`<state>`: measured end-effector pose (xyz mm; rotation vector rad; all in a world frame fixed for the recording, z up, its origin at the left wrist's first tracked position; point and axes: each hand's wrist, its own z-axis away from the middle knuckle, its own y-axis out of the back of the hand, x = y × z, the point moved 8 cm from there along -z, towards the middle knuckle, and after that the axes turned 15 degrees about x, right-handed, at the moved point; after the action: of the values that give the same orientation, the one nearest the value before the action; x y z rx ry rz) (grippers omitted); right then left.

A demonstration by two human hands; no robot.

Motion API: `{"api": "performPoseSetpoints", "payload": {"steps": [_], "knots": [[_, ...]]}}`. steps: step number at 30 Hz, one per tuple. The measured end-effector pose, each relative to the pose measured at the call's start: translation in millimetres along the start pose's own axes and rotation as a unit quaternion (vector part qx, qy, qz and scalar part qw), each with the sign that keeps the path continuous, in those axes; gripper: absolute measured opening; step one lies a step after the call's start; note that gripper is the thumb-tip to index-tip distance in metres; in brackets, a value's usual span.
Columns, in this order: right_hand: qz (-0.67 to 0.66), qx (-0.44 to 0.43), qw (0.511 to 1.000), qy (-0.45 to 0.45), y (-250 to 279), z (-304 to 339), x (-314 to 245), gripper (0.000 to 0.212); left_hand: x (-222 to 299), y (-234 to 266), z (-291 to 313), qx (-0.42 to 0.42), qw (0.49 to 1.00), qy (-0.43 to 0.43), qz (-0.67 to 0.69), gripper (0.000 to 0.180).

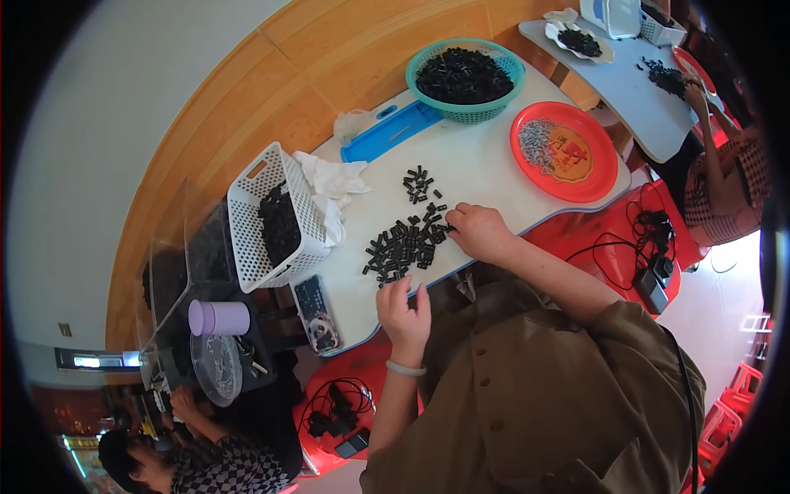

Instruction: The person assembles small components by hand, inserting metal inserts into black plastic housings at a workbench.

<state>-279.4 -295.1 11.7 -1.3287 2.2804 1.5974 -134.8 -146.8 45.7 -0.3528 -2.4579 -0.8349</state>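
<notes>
A loose pile of small black cylindrical plastic parts [403, 251] lies on the white table [374, 309] in front of me, with a smaller cluster just beyond it. At the pile's right edge is my right hand [484, 234], its fingers curled together; whatever sits between the fingertips is hidden. My left hand [405, 319] is at the near edge of the pile, thumb apart from the bent fingers, and no part shows in it. A pale band circles the left wrist.
A white basket [247, 206] and a teal basket [465, 107] hold more black parts. A red plate [588, 185] carries small silvery pieces. Also here: a blue tray [391, 133], a phone [315, 313] and a lilac cup [218, 318]. People sit at both sides.
</notes>
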Motion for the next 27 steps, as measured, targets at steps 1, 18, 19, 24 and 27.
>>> {"api": "performPoseSetpoints", "payload": {"steps": [1, 18, 19, 24, 27], "knots": [[0.007, -0.003, 1.0, 0.003, -2, -2, 0, 0.023, 2, -3, 0, -0.008, 1.0, -0.004, 0.017, 0.023], [0.023, -0.023, 0.997, -0.07, -31, -70, 35, 0.016, 18, -1, 13, -0.02, 0.996, 0.009, 0.082, 0.017], [0.02, -0.024, 0.997, -0.069, -35, -72, 36, 0.016, 18, -2, 14, -0.02, 0.997, 0.009, 0.079, 0.017], [0.007, 0.005, 0.999, -0.044, -36, -67, 39, 0.011, 18, -4, 17, -0.03, 0.996, 0.008, 0.084, 0.016], [-0.086, 0.079, 0.992, -0.053, -19, -60, 48, 0.011, 22, -7, 12, -0.032, 0.995, 0.014, 0.094, 0.016]]}}
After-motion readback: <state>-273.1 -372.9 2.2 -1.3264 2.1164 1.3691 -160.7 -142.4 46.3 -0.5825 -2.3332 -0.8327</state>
